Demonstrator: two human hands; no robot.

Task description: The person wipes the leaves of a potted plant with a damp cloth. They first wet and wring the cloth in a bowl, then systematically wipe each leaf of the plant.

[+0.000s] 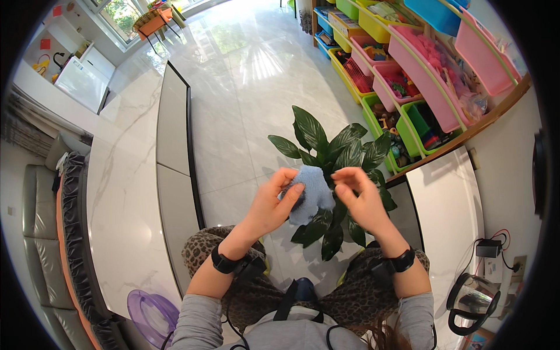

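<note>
A fuzzy light-blue cloth (316, 192) is pinched between the thumb and fingers of my left hand (273, 199), and a dark patch shows on it near my thumb. Just right of the cloth, my right hand (358, 192) hovers with thumb and fingers curved apart and nothing visible between them. Both hands are above a leafy potted plant (311, 124) with broad, glossy dark-green leaves. It stands on the floor between my knees. Its pot is hidden under the foliage, and the cloth covers some left-hand leaves.
Colourful toy bins (426, 74) fill a wooden rack at upper right. A white cabinet (446, 205) at right carries a glass kettle (474, 299) and a black power adapter (488, 248). Along the left runs a marble-topped counter (127, 183), with a purple plastic basin (153, 317) near its front end.
</note>
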